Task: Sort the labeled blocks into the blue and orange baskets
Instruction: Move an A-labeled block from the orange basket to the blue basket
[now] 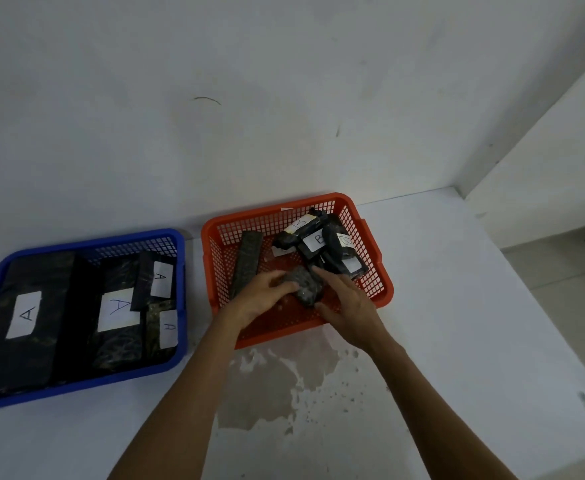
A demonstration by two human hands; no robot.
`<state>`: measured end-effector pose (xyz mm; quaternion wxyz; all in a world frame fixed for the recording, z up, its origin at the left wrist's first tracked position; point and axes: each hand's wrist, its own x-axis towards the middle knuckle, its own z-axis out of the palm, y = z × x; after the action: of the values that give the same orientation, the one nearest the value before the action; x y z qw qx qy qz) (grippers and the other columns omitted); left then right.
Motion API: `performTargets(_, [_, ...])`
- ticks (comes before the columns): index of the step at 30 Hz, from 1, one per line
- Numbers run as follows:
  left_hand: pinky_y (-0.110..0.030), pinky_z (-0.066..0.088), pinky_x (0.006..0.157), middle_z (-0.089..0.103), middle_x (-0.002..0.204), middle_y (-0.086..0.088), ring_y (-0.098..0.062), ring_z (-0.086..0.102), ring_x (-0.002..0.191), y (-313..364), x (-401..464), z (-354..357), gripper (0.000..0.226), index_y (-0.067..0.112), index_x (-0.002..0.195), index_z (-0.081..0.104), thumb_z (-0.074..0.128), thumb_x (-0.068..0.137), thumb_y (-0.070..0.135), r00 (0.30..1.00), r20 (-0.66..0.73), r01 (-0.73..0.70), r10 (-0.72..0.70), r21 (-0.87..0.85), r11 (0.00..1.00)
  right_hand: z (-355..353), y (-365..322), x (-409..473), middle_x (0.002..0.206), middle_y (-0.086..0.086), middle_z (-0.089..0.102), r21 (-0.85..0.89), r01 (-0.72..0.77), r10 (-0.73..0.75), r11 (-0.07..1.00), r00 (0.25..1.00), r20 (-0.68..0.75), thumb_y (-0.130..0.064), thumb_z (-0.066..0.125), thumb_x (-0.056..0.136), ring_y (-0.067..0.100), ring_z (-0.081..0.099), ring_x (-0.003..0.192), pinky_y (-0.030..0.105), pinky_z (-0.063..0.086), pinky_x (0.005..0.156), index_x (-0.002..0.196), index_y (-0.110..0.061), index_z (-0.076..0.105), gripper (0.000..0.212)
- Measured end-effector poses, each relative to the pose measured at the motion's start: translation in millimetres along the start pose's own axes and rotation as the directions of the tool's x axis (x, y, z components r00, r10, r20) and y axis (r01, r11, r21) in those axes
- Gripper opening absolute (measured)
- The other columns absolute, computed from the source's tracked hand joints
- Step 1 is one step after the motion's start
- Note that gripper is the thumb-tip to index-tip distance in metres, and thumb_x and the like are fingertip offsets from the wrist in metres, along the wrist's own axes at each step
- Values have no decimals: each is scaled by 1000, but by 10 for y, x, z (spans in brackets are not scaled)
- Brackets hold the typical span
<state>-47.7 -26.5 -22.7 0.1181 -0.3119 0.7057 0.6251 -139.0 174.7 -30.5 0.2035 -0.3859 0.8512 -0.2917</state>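
You have both hands inside the orange plastic lattice basket point(384, 292), meeting over a dark, rough, greyish block point(303, 285) near its front wall. Your left hand point(261, 299) has its fingers curled against the block's left face, and your right hand point(348, 308) presses on it from the right with the forefinger stretched along the top, so the block is pinched between the two hands; whether it is lifted or resting on the basket floor cannot be told. No label shows on the faces turned towards you. Behind it lies a heap of dark wrapped blocks with white B labels point(318, 242) and a long dark slab point(247, 263) leaning to the left. The blue plastic lattice basket point(180, 271), well to the left, holds flat dark blocks with white A labels point(117, 310). No loose blocks remain on the white table point(457, 306), so sorting looks nearly finished. Judging by this, you are settling a block; next, turn it to check its letter before letting go.
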Motion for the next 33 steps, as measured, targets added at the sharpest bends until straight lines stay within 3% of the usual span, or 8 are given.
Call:
performTargets(3, [-32,49,76,74,106,-5,-10,62,73,37,-165,-87,25,22,114,71,66,92,31,996,77,61,-45,-223,973,-4,-74,16,134,-8,45,129,50,-60,990,995,78,-39,58,99,9,51,116,24,55,91,144,-44,41,48])
performTargets(6, [-32,53,77,66,114,-6,-16,64,80,84,-304,-178,33,31,129,62,59,96,37,999,16,37,-35,-208,977,-24,-194,35,123,-6,57,304,60,-65,951,998,7,-46,51,100,12,62,106,19,55,83,133,-35,56,35])
performTargets(11, [-23,55,64,69,83,-2,-9,65,68,113,-573,-237,29,22,105,75,58,94,44,998,-50,-48,37,-235,971,-38,-428,43,113,-4,68,422,54,-60,905,998,3,-55,50,95,10,68,99,26,58,83,124,-22,67,48])
performTargets(16, [-24,59,69,76,89,-6,-15,71,79,60,-796,-353,31,11,112,71,66,90,32,999,-16,-43,40,-438,898,-68,-637,26,100,-8,75,507,46,-51,861,999,-3,-63,55,91,11,74,88,27,61,78,109,-33,68,37])
performTargets(21, [-17,52,59,74,79,9,-4,68,72,47,-955,-455,15,31,100,72,69,88,39,981,-166,-121,100,-118,986,-22,-784,40,91,10,76,602,-89,49,793,995,83,-51,47,98,27,75,82,44,60,80,106,-14,74,46])
performTargets(27, [-31,61,76,75,102,0,-14,74,89,-165,-1154,-569,13,28,100,70,68,90,35,955,-281,-146,92,-175,974,190,-961,79,99,-3,76,583,-73,-13,809,990,142,-50,47,101,13,72,94,23,56,83,113,-27,73,37])
performTargets(29, [-23,60,65,73,102,-2,-12,74,83,-337,-1264,-682,15,23,105,67,67,92,28,909,-414,-173,52,-260,950,298,-952,93,102,-9,73,481,-58,-16,875,989,148,-47,45,103,7,68,95,21,52,82,113,-27,71,35])
performTargets(33, [-27,57,67,67,103,1,-15,68,90,-754,-1548,-1087,28,23,121,59,63,94,28,650,-760,-160,-28,-173,972,467,-830,83,105,-3,71,313,-3,-25,950,996,85,-40,52,102,12,67,93,25,51,79,119,-19,68,30])
